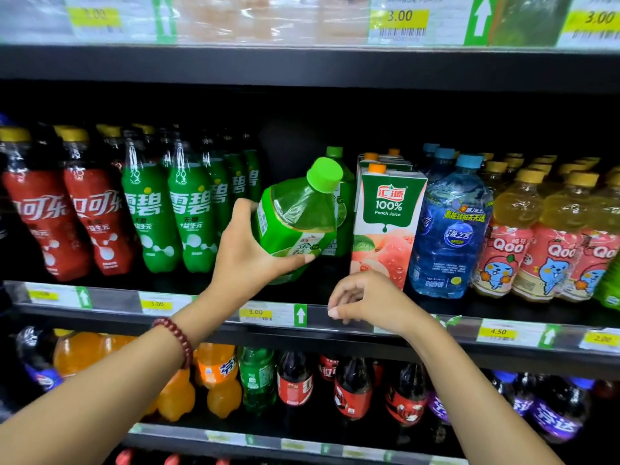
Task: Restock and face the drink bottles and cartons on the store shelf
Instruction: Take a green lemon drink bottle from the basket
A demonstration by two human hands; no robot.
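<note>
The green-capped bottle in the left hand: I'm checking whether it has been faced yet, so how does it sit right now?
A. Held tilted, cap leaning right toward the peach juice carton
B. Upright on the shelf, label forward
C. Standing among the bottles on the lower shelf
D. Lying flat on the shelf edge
A: the left hand grips the green-capped bottle off the shelf, tilted, its cap leaning toward the peach juice carton.
</note>
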